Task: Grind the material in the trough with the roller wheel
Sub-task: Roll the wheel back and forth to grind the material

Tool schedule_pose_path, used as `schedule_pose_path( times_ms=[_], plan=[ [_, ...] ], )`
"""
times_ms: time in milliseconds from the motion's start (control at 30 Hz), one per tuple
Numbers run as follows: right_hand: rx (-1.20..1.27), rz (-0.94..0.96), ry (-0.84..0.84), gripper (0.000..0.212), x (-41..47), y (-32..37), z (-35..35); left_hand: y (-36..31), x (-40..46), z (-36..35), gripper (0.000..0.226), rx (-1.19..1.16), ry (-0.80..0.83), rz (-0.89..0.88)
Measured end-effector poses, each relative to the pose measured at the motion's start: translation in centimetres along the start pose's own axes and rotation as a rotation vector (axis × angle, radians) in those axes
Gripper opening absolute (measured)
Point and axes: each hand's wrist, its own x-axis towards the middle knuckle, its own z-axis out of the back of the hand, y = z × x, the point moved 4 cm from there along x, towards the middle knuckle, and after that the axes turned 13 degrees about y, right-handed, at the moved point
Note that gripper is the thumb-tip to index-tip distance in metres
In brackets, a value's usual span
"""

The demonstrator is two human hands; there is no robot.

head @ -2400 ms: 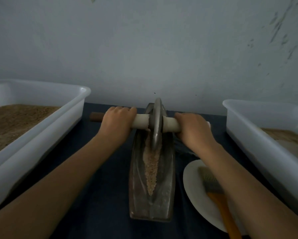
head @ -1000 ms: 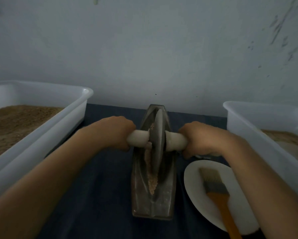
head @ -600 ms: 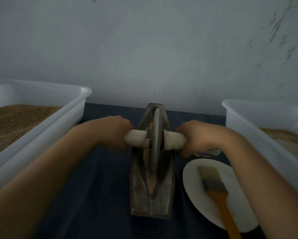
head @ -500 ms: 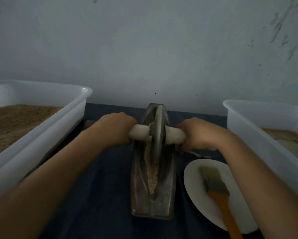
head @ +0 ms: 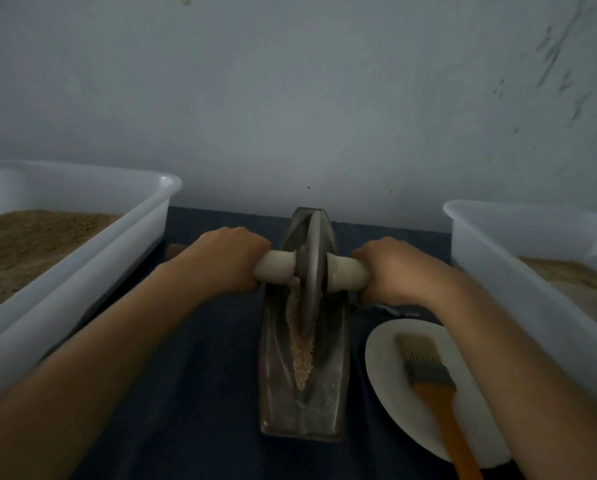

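A long metal trough (head: 335, 386) lies lengthwise on the dark cloth in front of me. A grey roller wheel (head: 313, 268) stands upright in its far half. A pale axle handle (head: 276, 270) runs through the wheel to both sides. My left hand (head: 226, 259) grips the left end of the handle, and my right hand (head: 392, 271) grips the right end. A strip of tan ground material (head: 300, 355) lies in the groove, from the wheel toward the near end.
A white bin (head: 93, 258) holding brown powder stands at the left. Another white bin (head: 532, 289) with tan material stands at the right. A white plate (head: 387, 368) carrying an orange-handled brush (head: 428, 372) sits right of the trough. The wall rises close behind.
Over the earlier frames the wheel rolled from the far end toward me, then back away; it now stands slightly farther along the trough. Both hands kept their grip.
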Motion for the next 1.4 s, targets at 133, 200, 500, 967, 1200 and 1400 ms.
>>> schedule_pose_path(
  times_ms=[133,200,500,967,1200,1400],
  plan=[
    [0.099,0.101,0.217,0.013,-2.5,0.6,0.0,-0.5,-1.8,0.3,0.037,0.006,0.286,-0.098],
    [0.147,0.132,0.301,0.016,-3.5,0.7,0.1,-0.5,-2.5,0.3,0.033,-0.017,0.379,-0.138],
    [-0.022,0.049,-0.011,0.010,-0.4,0.6,0.2,0.3,-0.2,-0.2,0.041,-0.073,0.230,-0.048],
    [-0.011,-0.010,-0.286,0.007,1.1,-0.9,-0.3,0.0,1.0,-0.2,0.029,0.021,-0.184,0.065],
    [0.021,0.079,0.172,0.017,-3.0,1.0,-0.1,-0.7,-2.1,0.4,0.040,0.041,0.232,-0.099],
    [0.130,0.156,0.279,0.011,-4.6,1.5,0.3,-0.7,-3.4,0.6,0.035,0.021,0.340,-0.156]
  ],
)
